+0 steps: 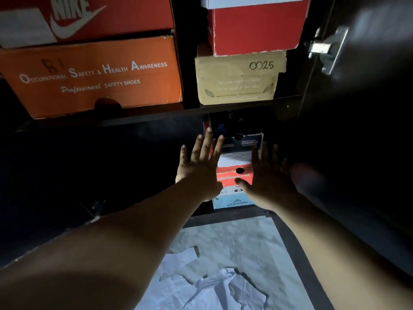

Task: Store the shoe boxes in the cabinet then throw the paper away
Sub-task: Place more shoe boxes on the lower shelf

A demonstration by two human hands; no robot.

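Flanking stacked boxes [234,175], left hand [199,166], right hand [270,177]

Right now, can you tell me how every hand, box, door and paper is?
left hand: open, fingers spread, at the stack's left side
right hand: open, fingers spread, at the stack's right side
lower stack of shoe boxes: stacked on the lower shelf
orange safety shoes box: closed, shelved
cardboard box: closed, under a red box
cabinet door: open
paper: crumpled on the floor
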